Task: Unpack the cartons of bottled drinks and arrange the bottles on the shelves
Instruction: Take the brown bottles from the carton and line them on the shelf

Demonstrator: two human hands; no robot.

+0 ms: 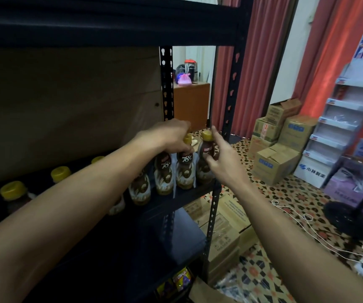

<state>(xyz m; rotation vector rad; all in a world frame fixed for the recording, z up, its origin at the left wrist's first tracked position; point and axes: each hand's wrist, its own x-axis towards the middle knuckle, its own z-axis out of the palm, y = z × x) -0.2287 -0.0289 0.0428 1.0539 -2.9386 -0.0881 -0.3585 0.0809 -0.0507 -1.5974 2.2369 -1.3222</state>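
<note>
Right at the far end of the shelf (176,203), the right hand (222,158) pinches the end bottle (203,149) between thumb and fingers. The left hand (167,136) is curled over the cap of the neighbour bottle (185,169) just beside it. Left of those grips a row of yellow-capped bottles (60,173) already stands, so I'd guess this level's nearly full. Cartons (274,165) stacked off to the right suggest plenty's left.

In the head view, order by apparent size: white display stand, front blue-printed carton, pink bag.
White display stand; front blue-printed carton; pink bag. The bag stands farthest back, so its true size is unsure.
</note>
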